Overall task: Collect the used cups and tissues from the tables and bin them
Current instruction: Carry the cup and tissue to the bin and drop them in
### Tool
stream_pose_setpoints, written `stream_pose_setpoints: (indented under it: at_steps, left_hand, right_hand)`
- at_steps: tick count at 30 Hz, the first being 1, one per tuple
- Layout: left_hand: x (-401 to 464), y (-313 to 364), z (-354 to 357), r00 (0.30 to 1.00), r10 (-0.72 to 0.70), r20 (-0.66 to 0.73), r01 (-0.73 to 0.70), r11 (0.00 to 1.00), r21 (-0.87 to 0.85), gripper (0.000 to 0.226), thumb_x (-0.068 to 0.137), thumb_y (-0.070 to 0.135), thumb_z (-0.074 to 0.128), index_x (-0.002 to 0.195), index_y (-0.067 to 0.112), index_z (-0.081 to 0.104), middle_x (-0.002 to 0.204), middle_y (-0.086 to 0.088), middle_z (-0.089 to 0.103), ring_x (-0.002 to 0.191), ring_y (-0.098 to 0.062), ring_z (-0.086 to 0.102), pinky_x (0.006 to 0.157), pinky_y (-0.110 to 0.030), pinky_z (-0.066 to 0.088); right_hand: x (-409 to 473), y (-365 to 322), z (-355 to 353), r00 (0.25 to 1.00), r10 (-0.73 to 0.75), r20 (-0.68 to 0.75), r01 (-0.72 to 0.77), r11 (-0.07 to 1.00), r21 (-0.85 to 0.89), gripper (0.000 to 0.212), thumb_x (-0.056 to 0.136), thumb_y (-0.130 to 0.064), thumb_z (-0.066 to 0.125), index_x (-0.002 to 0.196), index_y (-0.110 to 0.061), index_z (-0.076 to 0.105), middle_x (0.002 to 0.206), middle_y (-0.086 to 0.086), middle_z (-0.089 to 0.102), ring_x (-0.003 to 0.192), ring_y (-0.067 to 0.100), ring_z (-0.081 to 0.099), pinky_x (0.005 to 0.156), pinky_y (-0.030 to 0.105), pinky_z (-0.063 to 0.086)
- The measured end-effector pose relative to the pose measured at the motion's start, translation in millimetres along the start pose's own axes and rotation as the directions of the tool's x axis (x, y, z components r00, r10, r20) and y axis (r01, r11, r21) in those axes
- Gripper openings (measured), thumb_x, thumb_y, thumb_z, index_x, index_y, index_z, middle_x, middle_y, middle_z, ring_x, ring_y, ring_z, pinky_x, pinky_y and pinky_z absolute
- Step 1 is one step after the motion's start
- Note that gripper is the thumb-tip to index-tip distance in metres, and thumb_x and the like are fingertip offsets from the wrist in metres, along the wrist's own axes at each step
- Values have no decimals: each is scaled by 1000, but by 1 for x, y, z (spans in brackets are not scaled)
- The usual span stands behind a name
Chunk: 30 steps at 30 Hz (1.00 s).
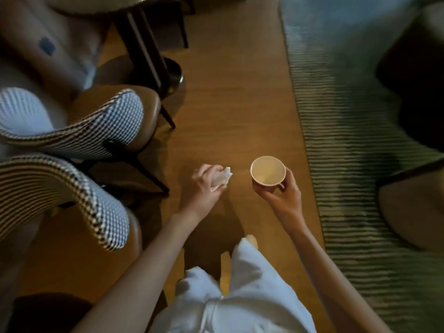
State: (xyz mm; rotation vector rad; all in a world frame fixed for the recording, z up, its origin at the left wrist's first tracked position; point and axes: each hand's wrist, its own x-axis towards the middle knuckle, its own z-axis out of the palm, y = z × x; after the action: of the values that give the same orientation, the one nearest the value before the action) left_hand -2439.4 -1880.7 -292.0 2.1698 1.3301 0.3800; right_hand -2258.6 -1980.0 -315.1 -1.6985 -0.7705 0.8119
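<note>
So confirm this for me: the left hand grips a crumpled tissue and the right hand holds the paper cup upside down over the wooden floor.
One detail is wrong. The head view shows the paper cup upright, its open mouth facing up so the inside is visible, not upside down. The rest stands: the left hand grips a crumpled tissue, and the right hand holds the cup over the wooden floor.

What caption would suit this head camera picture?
Walking the wooden floor, the left hand clutches a crumpled tissue; the right hand carries a paper cup.
</note>
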Motion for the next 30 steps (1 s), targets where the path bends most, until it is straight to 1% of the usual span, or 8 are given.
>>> stream_pose_setpoints:
  at_steps: [5,9,14,17,19,22,26,30]
  left_hand:
    - [80,84,52,991,90,95,-87,996,-37,38,79,23,72,115,21,62,112,-1,60,101,-23,58,78,-38,51]
    - [149,115,78,977,179,118,-175,984,-43,38,77,23,74,113,21,63,109,0,62,95,-22,60,73,-35,51]
    - [259,120,90,972,203,121,-198,979,-46,40,76,22,76,114,23,62,110,1,62,93,-21,60,73,-36,53]
    - [341,116,84,972,210,108,-205,977,-56,40,77,21,75,115,21,62,111,0,61,95,-23,59,75,-38,53]
    - [402,116,75,970,221,104,-218,975,-39,40,78,21,74,116,22,61,113,0,60,97,-23,58,75,-38,53]
    - [488,123,61,957,268,108,-267,963,-29,38,78,19,73,115,20,62,112,-1,60,99,-24,57,77,-40,51]
    - [590,139,58,937,327,118,-328,945,-18,39,77,19,72,114,21,61,110,-1,60,98,-25,56,77,-39,50]
    - [681,154,72,923,347,165,-341,938,-64,41,77,18,73,116,17,61,109,-4,60,98,-26,57,80,-40,50]
  right_hand:
    - [62,-3,-99,994,58,-92,-64,996,-66,69,63,-29,86,122,-30,52,112,-12,64,104,5,62,87,31,54]
    - [119,-1,-136,985,62,-162,-79,991,-104,68,63,-28,86,122,-33,52,114,-13,62,105,4,60,91,37,53]
    - [224,-2,-132,978,39,-206,-64,991,-114,71,65,-23,87,126,-25,51,117,-9,61,107,4,58,91,30,53]
    - [305,-24,-118,976,-2,-217,-27,991,-128,72,66,-21,87,128,-21,50,118,-6,61,108,7,59,89,22,52]
    - [364,-44,-112,972,-29,-234,-4,990,-138,71,66,-19,86,126,-20,50,118,-5,60,108,8,59,89,23,51]
    - [440,-71,-111,954,-32,-297,-8,991,-132,67,66,-21,86,122,-27,50,113,-11,61,104,3,59,86,22,52]
    - [519,-89,-112,934,-17,-358,-29,992,-121,67,67,-21,86,121,-32,47,107,-24,57,100,-11,56,82,10,48]
    - [592,-91,-120,918,28,-396,-94,985,-148,68,68,-23,85,120,-35,45,106,-25,55,100,-15,53,81,9,46]
